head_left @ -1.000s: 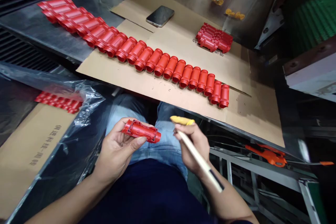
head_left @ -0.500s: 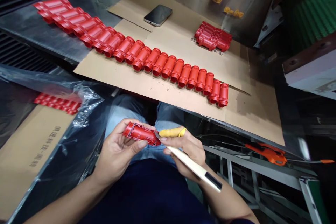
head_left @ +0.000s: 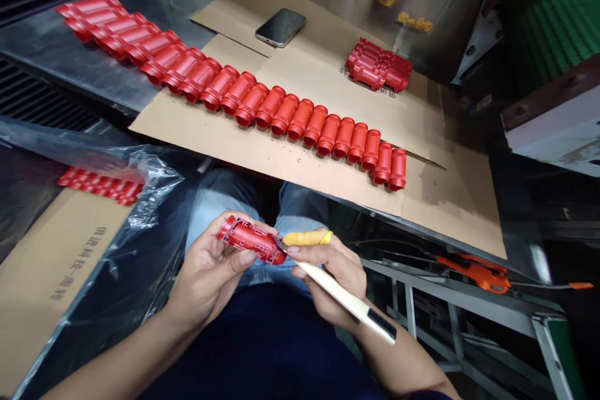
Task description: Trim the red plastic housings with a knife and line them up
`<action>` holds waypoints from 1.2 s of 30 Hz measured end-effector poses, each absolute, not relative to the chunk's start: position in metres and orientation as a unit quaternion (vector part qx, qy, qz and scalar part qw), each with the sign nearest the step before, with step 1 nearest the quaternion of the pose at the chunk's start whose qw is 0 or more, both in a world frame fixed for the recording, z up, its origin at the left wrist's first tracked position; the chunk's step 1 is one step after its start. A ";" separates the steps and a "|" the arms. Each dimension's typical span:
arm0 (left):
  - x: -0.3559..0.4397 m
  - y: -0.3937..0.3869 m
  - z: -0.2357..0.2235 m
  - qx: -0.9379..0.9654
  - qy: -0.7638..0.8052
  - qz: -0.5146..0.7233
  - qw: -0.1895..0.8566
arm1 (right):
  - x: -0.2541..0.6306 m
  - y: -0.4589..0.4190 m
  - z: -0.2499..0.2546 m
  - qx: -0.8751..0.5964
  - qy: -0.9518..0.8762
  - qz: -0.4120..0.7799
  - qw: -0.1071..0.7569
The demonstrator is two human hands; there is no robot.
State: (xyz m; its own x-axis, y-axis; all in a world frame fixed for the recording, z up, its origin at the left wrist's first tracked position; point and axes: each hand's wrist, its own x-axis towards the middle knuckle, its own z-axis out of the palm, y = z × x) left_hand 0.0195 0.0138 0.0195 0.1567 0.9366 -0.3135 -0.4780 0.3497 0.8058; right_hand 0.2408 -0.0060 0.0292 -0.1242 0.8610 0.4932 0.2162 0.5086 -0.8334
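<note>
My left hand [head_left: 210, 269] grips a red moulded plastic housing [head_left: 250, 240], its ribbed, hollow inner side facing up. My right hand [head_left: 332, 269] holds a craft knife with a pale handle [head_left: 340, 294], and its small blade touches the near end of the housing. A yellow finger cot [head_left: 304, 237] covers my right index finger. Beyond my hands, a long row of similar red cylindrical housings [head_left: 300, 122] lies on a cardboard sheet [head_left: 300, 165].
A smartphone [head_left: 280, 27] and a heap of red housings [head_left: 379, 65] lie on the cardboard. More red parts [head_left: 100, 186] sit under clear plastic film on a printed carton [head_left: 56, 275] at left. An orange-handled tool [head_left: 478, 274] rests on a metal frame [head_left: 450, 284] at lower right.
My right hand has moved left and lowered the knife, bringing its blade from clear of the housing to against its end. The yellow-capped finger now lies along the housing's side of the grip.
</note>
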 end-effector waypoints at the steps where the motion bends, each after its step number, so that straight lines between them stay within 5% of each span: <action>1: 0.019 0.014 0.020 0.270 0.414 0.502 0.709 | 0.241 -0.007 0.029 -0.394 -0.685 0.302 0.533; 22: 0.018 0.012 0.015 0.258 0.407 0.518 0.707 | 0.247 -0.005 0.021 -0.391 -0.673 0.370 0.508; 31: 0.018 0.018 0.014 0.262 0.377 0.497 0.736 | 0.271 0.022 0.040 -0.278 -0.875 0.175 0.356; 36: 0.018 0.016 0.009 0.303 0.398 0.508 0.701 | 0.268 0.016 0.026 -0.307 -0.790 0.284 0.449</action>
